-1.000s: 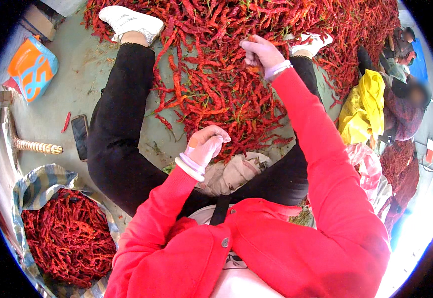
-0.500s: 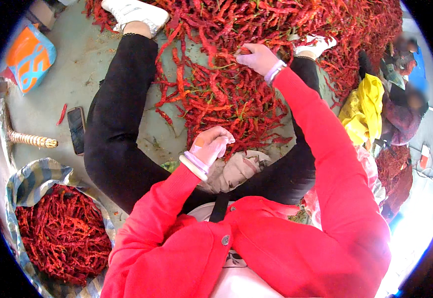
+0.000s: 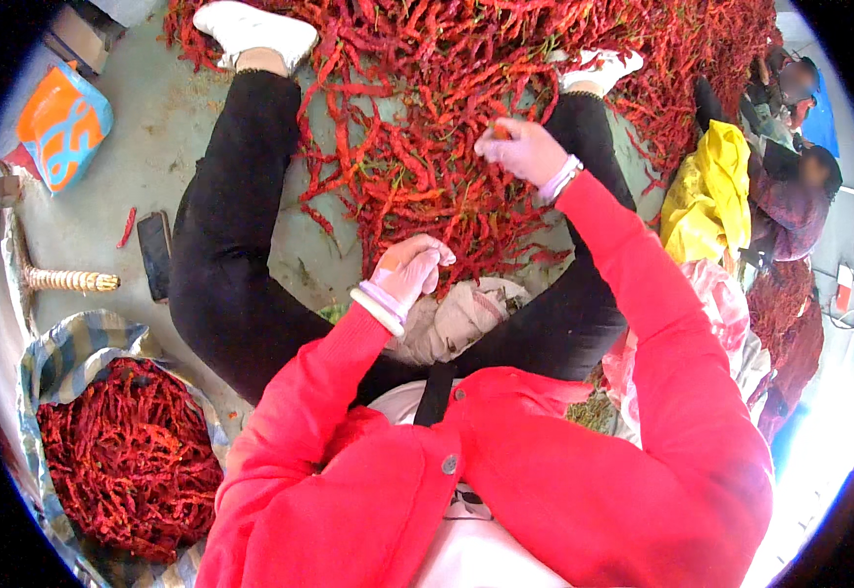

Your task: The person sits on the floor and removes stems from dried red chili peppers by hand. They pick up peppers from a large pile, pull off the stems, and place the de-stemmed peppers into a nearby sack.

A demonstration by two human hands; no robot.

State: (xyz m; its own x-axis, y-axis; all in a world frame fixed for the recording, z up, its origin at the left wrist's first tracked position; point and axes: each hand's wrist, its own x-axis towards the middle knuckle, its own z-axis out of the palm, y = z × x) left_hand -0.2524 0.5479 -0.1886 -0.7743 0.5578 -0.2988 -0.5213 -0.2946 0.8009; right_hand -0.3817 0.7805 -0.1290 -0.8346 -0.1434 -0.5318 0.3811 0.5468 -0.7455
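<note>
A large spread of red dried chili peppers [image 3: 427, 167] lies between my outstretched legs. Over it my right hand [image 3: 520, 152] has its fingers pinched; a bit of red shows at the fingertips, but whether it is held is unclear. My left hand [image 3: 409, 269] is lower, near my lap, with fingers curled closed and their contents hidden. Just beneath it is a crumpled pale cloth sack [image 3: 456, 323]. At the lower left stands an open checked sack [image 3: 69, 343] full of chilies [image 3: 133, 461].
A phone [image 3: 154, 255], an orange-and-blue bag [image 3: 62, 125] and a rope-wrapped bar [image 3: 74, 280] are on the left. On the right are a yellow sack [image 3: 706, 196], pink plastic bags [image 3: 716, 304] and two seated people [image 3: 790, 206] beside more chilies [image 3: 778, 323].
My right hand first drew back from the far part of the pile and has moved down, toward my body. My left hand has shifted slightly, staying curled.
</note>
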